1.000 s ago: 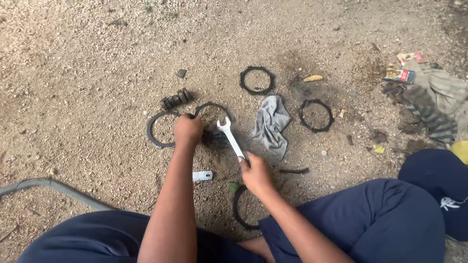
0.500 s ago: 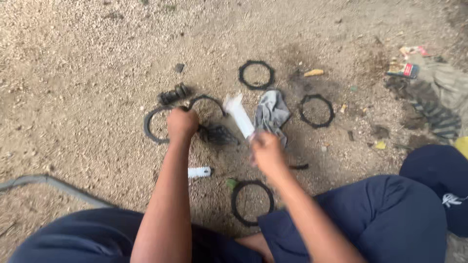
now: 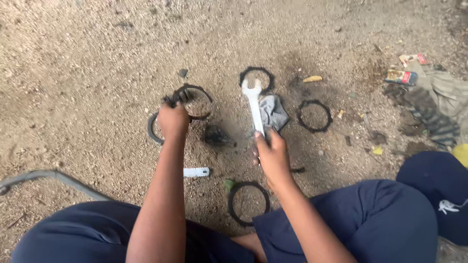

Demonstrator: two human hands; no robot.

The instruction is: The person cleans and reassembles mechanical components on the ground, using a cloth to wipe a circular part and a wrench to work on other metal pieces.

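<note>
While the left hand (image 3: pixel 173 120) gripped a black ring (image 3: pixel 194 101) on the dirt ground (image 3: pixel 73 73), the right hand (image 3: pixel 273 156) held a white wrench (image 3: pixel 254 104) upright, near a grey rag (image 3: pixel 274 112).

An outdoor, makeshift repair spot is shown rather than a fitted workshop. Bare gravelly ground (image 3: pixel 73 58) is used as the work surface, darkened by an oily stain (image 3: pixel 217 136). Black rings (image 3: pixel 314 116) and a greasy grey rag (image 3: pixel 274 112) are scattered over it, a white open-ended spanner (image 3: pixel 254 104) is seen, and litter (image 3: pixel 404 75) is left at the edge.
</note>
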